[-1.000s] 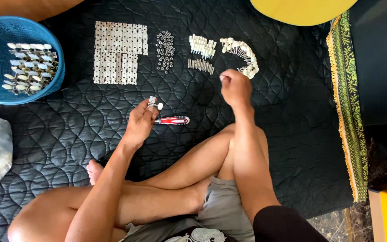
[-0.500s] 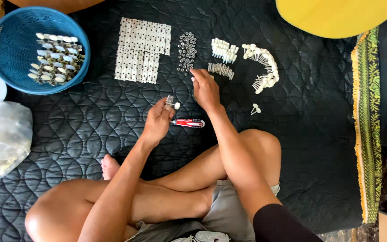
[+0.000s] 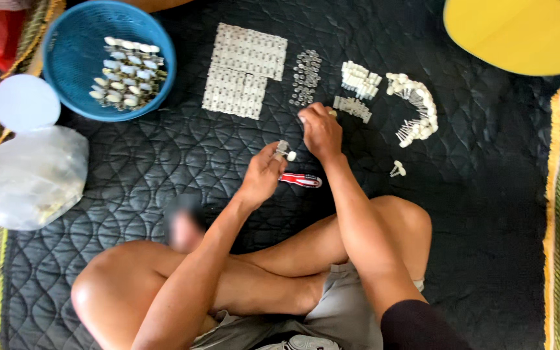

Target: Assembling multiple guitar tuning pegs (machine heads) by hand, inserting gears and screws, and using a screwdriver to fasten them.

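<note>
Pinching a small white part [image 3: 284, 151] in your left hand [image 3: 264, 175], your right hand [image 3: 320, 129] closes fingertips at the clear pieces [image 3: 306, 78], upper centre; the blue basket [image 3: 72, 78], upper left, holds finished assemblies [image 3: 124, 71], with many loose parts left.

A blue basket [image 3: 66, 58] of pale parts was seen at the upper left, with a white round lid [image 3: 26, 104] and a clear plastic bag [image 3: 27, 178] below it. A yellow round object [image 3: 520, 32] was placed at the upper right.
</note>
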